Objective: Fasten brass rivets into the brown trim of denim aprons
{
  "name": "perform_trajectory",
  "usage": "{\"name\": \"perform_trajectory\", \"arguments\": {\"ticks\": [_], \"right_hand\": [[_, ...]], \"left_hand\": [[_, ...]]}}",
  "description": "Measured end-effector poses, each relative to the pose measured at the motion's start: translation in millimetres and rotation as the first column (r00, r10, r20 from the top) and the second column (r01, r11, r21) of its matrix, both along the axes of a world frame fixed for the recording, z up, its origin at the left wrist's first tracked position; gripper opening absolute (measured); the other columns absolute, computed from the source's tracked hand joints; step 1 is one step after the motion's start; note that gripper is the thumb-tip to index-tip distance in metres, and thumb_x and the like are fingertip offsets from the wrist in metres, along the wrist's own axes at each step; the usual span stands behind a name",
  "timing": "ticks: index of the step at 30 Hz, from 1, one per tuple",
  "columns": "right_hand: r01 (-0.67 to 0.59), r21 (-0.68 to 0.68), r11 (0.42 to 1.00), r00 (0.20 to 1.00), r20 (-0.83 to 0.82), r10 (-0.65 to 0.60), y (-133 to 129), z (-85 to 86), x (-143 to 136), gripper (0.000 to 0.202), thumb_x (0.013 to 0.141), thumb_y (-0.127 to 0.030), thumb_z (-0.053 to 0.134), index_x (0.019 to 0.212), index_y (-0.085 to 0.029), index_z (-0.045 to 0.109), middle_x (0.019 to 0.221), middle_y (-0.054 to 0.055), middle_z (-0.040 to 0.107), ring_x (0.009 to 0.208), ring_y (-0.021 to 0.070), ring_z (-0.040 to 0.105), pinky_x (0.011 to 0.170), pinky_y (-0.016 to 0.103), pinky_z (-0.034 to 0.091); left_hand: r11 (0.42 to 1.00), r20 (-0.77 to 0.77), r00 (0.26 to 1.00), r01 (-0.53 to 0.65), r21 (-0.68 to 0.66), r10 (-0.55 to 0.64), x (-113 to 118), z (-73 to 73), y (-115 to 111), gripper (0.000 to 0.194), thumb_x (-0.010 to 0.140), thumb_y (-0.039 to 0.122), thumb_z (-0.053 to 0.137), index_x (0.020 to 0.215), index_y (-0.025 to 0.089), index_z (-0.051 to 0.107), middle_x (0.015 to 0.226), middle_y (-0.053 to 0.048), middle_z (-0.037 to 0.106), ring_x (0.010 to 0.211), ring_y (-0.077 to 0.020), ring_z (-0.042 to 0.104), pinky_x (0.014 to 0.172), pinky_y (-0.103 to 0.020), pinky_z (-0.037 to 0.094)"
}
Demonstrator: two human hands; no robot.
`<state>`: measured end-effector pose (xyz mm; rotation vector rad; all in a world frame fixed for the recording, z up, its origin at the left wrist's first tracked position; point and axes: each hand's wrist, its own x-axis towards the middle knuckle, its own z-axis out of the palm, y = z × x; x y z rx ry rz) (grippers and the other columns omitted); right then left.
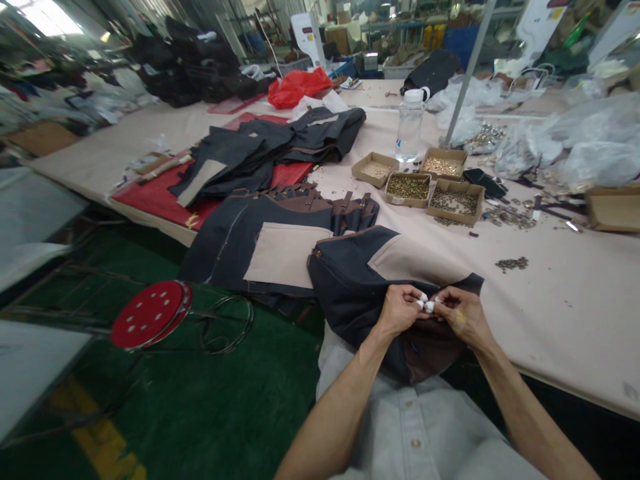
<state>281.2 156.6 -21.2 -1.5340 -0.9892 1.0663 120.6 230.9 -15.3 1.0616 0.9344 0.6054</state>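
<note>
A dark navy fabric piece with a beige patch (pixel 345 267) hangs over the table's front edge onto my lap. My left hand (pixel 404 308) and my right hand (pixel 461 315) meet at its near edge, fingers pinched together, with white coverings on several fingertips. Both hands seem to grip the fabric's edge; anything small between the fingertips is too tiny to make out. Left of it lies a stack of similar dark pieces with a beige patch (pixel 287 255). Open cardboard boxes of small metal parts (pixel 407 189) stand beyond the fabric.
A clear water bottle (pixel 410 127) stands behind the boxes. Loose metal pieces (pixel 512 264) lie on the pink-beige table (pixel 565 320). More dark garments (pixel 235 150) rest on red material at the left. A red stool (pixel 150 313) stands on the green floor.
</note>
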Motion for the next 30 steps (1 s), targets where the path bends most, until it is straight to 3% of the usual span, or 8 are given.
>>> {"name": "perform_trajectory", "arguments": {"ticks": [9, 15, 20, 24, 27, 30], "right_hand": [[-0.039, -0.028, 0.999, 0.999, -0.038, 0.038, 3.4, 0.8, 5.1, 0.029, 0.071, -0.039, 0.082, 0.078, -0.017, 0.065, 0.065, 0.002, 0.067, 0.055, 0.0157, 0.060, 0.050, 0.026, 0.048], [-0.102, -0.019, 0.995, 0.990, -0.099, 0.100, 0.5, 10.4, 8.6, 0.035, 0.068, -0.041, 0.086, 0.089, -0.017, 0.072, 0.078, 0.005, 0.072, 0.064, 0.0170, 0.063, 0.059, 0.028, 0.050], [-0.094, -0.016, 0.995, 0.994, -0.059, 0.093, 1.1, 4.7, 7.7, 0.036, 0.071, -0.046, 0.084, 0.086, -0.018, 0.067, 0.069, 0.002, 0.067, 0.059, 0.0165, 0.058, 0.054, 0.028, 0.045], [-0.070, 0.030, 0.997, 0.997, 0.026, 0.069, 3.8, 0.4, 3.4, 0.035, 0.073, -0.046, 0.082, 0.083, -0.019, 0.064, 0.066, -0.001, 0.059, 0.057, 0.0138, 0.051, 0.051, 0.026, 0.039], [-0.080, 0.072, 0.994, 0.987, 0.145, 0.069, 5.5, 1.7, -0.7, 0.031, 0.078, -0.046, 0.078, 0.082, -0.019, 0.064, 0.065, -0.001, 0.057, 0.057, 0.0135, 0.049, 0.051, 0.026, 0.038], [-0.146, 0.165, 0.975, 0.942, 0.323, 0.086, 4.3, 4.2, -4.4, 0.024, 0.085, -0.043, 0.070, 0.090, -0.020, 0.071, 0.074, 0.003, 0.063, 0.062, 0.0157, 0.055, 0.055, 0.027, 0.043]], "left_hand": [[0.997, 0.053, 0.999, 0.004, -0.075, 0.000, 0.3, -1.4, 0.4, 0.014, 0.072, 0.013, 0.077, 0.083, 0.006, 0.071, 0.074, -0.009, 0.073, 0.065, -0.0184, 0.073, 0.066, -0.033, 0.066], [0.996, 0.035, 0.999, -0.013, -0.091, 0.016, 2.3, 0.5, 0.7, 0.019, 0.068, 0.016, 0.081, 0.080, 0.005, 0.072, 0.070, -0.008, 0.072, 0.061, -0.0177, 0.071, 0.064, -0.032, 0.065], [0.994, 0.048, 0.999, 0.012, -0.105, -0.007, 3.3, 1.5, -0.6, 0.015, 0.067, 0.008, 0.074, 0.082, 0.007, 0.069, 0.071, -0.008, 0.072, 0.061, -0.0198, 0.072, 0.062, -0.032, 0.064], [0.996, -0.094, 0.993, -0.068, 0.056, 0.073, 5.6, -3.2, -2.9, 0.019, 0.066, 0.004, 0.066, 0.083, 0.010, 0.066, 0.060, -0.002, 0.067, 0.048, -0.0149, 0.065, 0.046, -0.022, 0.052], [0.955, -0.146, 0.969, -0.159, 0.250, 0.199, 5.7, -8.5, -3.0, 0.022, 0.063, 0.003, 0.065, 0.082, 0.011, 0.068, 0.063, -0.001, 0.066, 0.052, -0.0115, 0.062, 0.048, -0.018, 0.048], [0.937, -0.137, 0.955, -0.217, 0.274, 0.262, 4.5, -11.8, -1.6, 0.021, 0.062, 0.004, 0.064, 0.081, 0.012, 0.068, 0.065, -0.002, 0.067, 0.055, -0.0121, 0.063, 0.051, -0.019, 0.048]]}}
